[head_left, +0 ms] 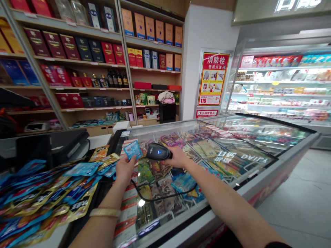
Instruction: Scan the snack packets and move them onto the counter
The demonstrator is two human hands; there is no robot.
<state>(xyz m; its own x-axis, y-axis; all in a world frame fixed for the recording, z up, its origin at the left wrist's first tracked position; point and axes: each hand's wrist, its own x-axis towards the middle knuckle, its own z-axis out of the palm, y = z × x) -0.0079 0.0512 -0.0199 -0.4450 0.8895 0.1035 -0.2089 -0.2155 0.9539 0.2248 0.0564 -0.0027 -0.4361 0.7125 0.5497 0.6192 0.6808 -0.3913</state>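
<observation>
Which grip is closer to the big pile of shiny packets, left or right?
Left. The left grip is just right of the pile, holding a small blue packet. The right grip is farther right, above the glass-topped freezer, holding a dark scanner.

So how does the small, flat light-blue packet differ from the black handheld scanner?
The small, flat light-blue packet looks thin, while the black handheld scanner is bulky and rounded. The packet is pinched in the left hand; the scanner is gripped in the right hand. Both appear over the glass-topped cabinet.
</observation>
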